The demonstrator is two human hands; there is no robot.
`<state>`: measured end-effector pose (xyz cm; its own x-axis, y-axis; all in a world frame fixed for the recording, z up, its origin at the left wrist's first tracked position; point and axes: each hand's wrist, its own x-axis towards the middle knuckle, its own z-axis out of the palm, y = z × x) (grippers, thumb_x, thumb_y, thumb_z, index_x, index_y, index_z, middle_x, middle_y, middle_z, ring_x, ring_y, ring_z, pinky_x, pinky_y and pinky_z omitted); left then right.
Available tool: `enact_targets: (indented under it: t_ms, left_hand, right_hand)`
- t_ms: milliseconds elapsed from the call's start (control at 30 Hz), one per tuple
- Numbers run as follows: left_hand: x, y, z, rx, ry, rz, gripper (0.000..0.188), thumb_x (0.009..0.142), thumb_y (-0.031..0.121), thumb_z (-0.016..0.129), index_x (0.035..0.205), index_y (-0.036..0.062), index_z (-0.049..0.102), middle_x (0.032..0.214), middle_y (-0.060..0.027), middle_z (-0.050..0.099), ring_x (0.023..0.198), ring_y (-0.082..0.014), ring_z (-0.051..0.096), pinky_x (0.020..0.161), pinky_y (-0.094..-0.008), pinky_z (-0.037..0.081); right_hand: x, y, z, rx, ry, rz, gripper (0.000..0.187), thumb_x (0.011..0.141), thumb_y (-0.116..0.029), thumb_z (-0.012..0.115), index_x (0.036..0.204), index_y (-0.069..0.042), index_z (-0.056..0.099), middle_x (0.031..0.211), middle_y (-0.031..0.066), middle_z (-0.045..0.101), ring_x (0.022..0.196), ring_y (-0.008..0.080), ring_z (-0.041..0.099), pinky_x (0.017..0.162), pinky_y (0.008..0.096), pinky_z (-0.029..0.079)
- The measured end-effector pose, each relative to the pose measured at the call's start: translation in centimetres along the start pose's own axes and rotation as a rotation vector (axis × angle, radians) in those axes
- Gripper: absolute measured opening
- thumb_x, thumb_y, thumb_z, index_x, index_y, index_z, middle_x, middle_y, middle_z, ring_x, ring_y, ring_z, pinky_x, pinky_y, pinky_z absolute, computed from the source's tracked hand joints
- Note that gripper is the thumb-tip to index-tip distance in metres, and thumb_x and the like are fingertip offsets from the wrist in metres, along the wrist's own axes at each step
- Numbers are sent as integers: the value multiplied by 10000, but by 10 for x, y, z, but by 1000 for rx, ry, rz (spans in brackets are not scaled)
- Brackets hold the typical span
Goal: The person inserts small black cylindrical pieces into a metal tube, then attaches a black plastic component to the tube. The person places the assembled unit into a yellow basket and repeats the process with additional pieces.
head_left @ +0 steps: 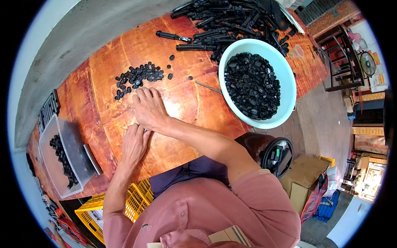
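Observation:
My right hand (149, 109) rests on the orange-brown table with its fingers apart, tips at the near edge of a loose scatter of small black oval plastic parts (142, 75). Just below it, my left hand (135, 142) is closed, thumb and fingers drawn together. A small greyish bit shows by its thumb, too little to name. The right wrist lies close above the left fingertips. A few more black parts (170, 76) lie apart, right of the scatter.
A pale blue basin (288, 99) full of black parts stands at the right. Behind it lie heaped black tubes (231, 25). A thin metal rod (208, 87) lies beside the basin. At the left stands a clear plastic bin (82, 161) with black pieces; yellow crates (138, 200) sit below the table edge.

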<state>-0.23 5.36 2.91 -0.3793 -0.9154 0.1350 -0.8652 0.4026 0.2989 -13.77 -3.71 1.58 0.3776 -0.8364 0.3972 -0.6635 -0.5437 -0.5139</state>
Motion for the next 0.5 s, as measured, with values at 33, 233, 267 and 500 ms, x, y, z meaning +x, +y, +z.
enact_targets:
  t_ms: [33, 233, 267, 500]
  left_hand:
    - [0, 0, 1, -3, -2, 12, 238, 918, 223, 650, 1056, 31, 620, 894, -137, 550, 855, -305, 536, 745, -411, 399]
    - [-1, 1, -2, -5, -36, 41, 236, 901, 188, 677, 1064, 28, 618, 887, -126, 548, 817, -299, 517, 718, -404, 386]
    - [2, 2, 0, -8, -45, 45, 236, 900, 183, 680, 1067, 27, 617, 885, -126, 548, 812, -300, 514, 717, -404, 386]
    - [3, 8, -3, 74, 24, -11, 341, 888, 229, 711, 1129, 22, 589, 897, -146, 576, 818, -343, 576, 715, -426, 455]
  right_hand:
    - [-1, 1, 1, 3, 8, -2, 317, 816, -141, 603, 1065, 53, 587, 1214, 239, 544, 1221, 360, 466, 1065, 501, 306]
    - [-7, 1, 0, 79, 36, 36, 403, 887, -210, 612, 1136, 101, 549, 1225, 245, 521, 1199, 372, 451, 1087, 508, 282]
    - [-8, 4, 0, 70, 52, 50, 405, 892, -213, 612, 1141, 100, 545, 1227, 245, 517, 1196, 375, 449, 1090, 509, 280]
    - [-6, 6, 3, 99, 197, 112, 383, 900, -287, 659, 1097, 23, 550, 1158, 178, 548, 1200, 356, 476, 1066, 495, 323]
